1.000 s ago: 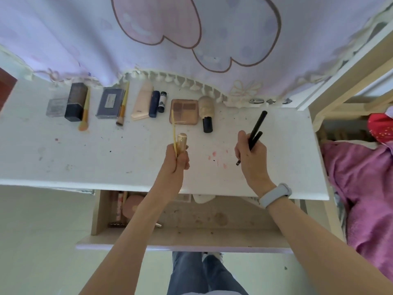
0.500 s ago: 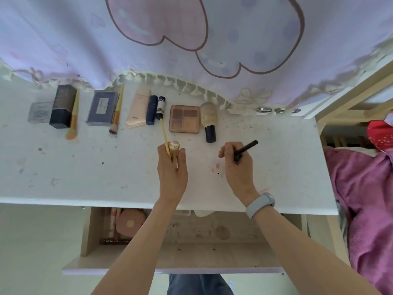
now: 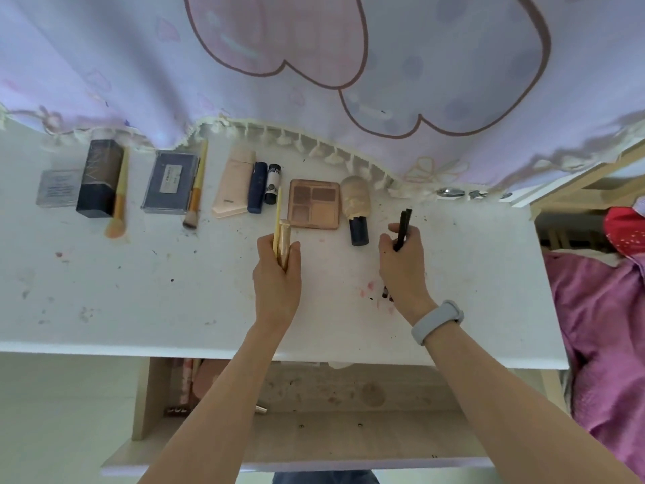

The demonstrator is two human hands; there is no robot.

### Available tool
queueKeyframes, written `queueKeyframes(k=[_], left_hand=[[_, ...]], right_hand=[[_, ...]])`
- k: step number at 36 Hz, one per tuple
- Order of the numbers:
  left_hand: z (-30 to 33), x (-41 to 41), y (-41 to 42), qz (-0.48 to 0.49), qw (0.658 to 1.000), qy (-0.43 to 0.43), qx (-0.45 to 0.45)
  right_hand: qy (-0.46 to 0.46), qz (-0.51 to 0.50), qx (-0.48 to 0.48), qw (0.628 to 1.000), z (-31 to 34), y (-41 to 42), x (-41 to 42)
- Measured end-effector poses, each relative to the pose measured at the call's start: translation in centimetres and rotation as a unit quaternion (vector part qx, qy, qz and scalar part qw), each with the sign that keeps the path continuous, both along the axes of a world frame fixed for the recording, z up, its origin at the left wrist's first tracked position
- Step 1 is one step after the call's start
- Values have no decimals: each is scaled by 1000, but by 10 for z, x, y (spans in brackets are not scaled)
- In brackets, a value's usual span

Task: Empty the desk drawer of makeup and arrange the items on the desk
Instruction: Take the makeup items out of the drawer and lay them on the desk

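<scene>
1. Gold tube (image 3: 283, 243) and thin yellow stick (image 3: 278, 213) clamped together in the left hand (image 3: 277, 274), fingers curled shut around both, tips pointing away toward the row of makeup.
2. Two slim black pencils (image 3: 403, 227) pinched in the right hand (image 3: 403, 270), fingers closed on the middle of them, upper ends sticking out past the fingertips, lower ends showing below the palm near the wrist band (image 3: 437, 321).
3. Held upright-ish and parallel to the row, probably so as to lay each one down lengthwise like the others.
4. Just beyond the left fingers: eyeshadow palette (image 3: 314, 203), with a small black-and-white tube (image 3: 273, 183), a dark blue tube (image 3: 256, 186) and a pale pink tube (image 3: 234, 185) beside it.
5. Between the two hands, slightly beyond: round beige bottle with dark cap (image 3: 356, 209), lying flat.
6. Far to the left of the left fingers: grey compact (image 3: 170, 183), two brushes (image 3: 118, 200), dark foundation bottle (image 3: 101, 176), clear case (image 3: 57, 187), all side by side along the back of the desk (image 3: 104, 291), seemingly to keep the front free.
7. Free space to the right of the right fingers, likely next spot for the pencils.
8. Behind both wrists, open drawer (image 3: 314, 434) with a pink round item (image 3: 206, 379) and some sticks left inside, so emptying not yet finished.
</scene>
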State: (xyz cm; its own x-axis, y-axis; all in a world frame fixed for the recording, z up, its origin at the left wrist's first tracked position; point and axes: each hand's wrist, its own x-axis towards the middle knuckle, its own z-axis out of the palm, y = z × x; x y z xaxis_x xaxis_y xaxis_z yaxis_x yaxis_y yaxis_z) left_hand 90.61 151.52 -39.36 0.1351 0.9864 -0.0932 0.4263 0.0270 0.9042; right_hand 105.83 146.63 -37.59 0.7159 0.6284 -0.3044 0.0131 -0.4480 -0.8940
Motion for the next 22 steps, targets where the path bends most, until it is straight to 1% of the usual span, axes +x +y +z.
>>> queueKeyframes(k=[3, 5, 9, 12, 14, 17, 19, 22], left_hand=[[2, 3, 7, -8, 999, 34, -4], [2, 3, 11, 1, 998, 56, -3], [1, 1, 15, 11, 995, 103, 3], [-2, -7, 21, 11, 984, 175, 25], [-3, -12, 25, -5, 973, 227, 33], [-1, -19, 31, -30, 962, 269, 33], [1, -25, 36, -32, 961, 275, 23], [6, -35, 43, -29, 967, 253, -2]], right_hand=[[-2, 31, -63, 998, -3, 6, 7], [-16, 53, -82, 995, -2, 7, 7], [-90, 68, -53, 992, -3, 2, -5], [-106, 122, -23, 987, -2, 0, -29], [-86, 167, -14, 982, -2, 5, -48], [-35, 212, -43, 976, -6, 20, -72], [-4, 231, -64, 971, -9, 30, -81], [19, 240, -80, 967, -11, 41, -88]])
